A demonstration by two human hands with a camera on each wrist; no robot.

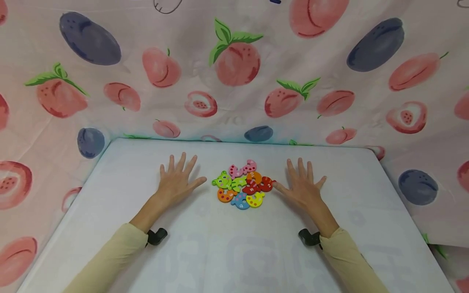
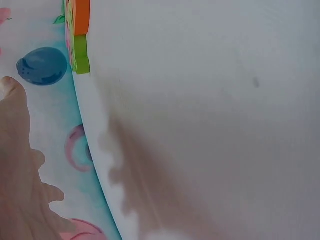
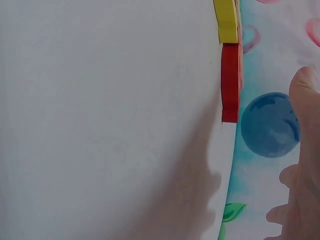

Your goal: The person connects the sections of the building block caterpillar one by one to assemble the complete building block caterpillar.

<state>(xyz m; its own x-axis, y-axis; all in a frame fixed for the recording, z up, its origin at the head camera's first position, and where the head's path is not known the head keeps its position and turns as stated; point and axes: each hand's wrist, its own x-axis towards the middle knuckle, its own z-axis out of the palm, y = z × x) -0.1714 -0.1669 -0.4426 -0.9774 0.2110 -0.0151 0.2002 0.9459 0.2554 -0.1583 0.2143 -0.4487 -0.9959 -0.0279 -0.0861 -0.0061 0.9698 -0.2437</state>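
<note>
White tabletop (image 1: 205, 252) stretches below us, and toward its far side a close cluster of bright toy pieces (image 1: 239, 183) lies flat, some marked with numbers. We see a green animal-faced piece (image 1: 221, 181) at its left, pink pieces (image 1: 234, 171) along the far edge, a red piece (image 1: 267, 185) at the right, and a blue piece (image 1: 240, 201) beside a yellow piece (image 1: 258, 201) on the near side. Our left hand (image 1: 174, 185) hovers palm down, its fingers spread wide, the thumb pointing toward the green animal-faced piece with a gap between. Our right hand (image 1: 305, 192) has its fingers spread too; its thumb tip is just beside the red piece, and the right wrist view shows the two apart. The cluster lies between both hands. Black wrist devices (image 1: 157, 237) sit at the cuffs of our pale sleeves (image 1: 106, 260). Beyond the tabletop hangs a pale cloth (image 1: 234, 101) printed with red and dark blue fruit.
</note>
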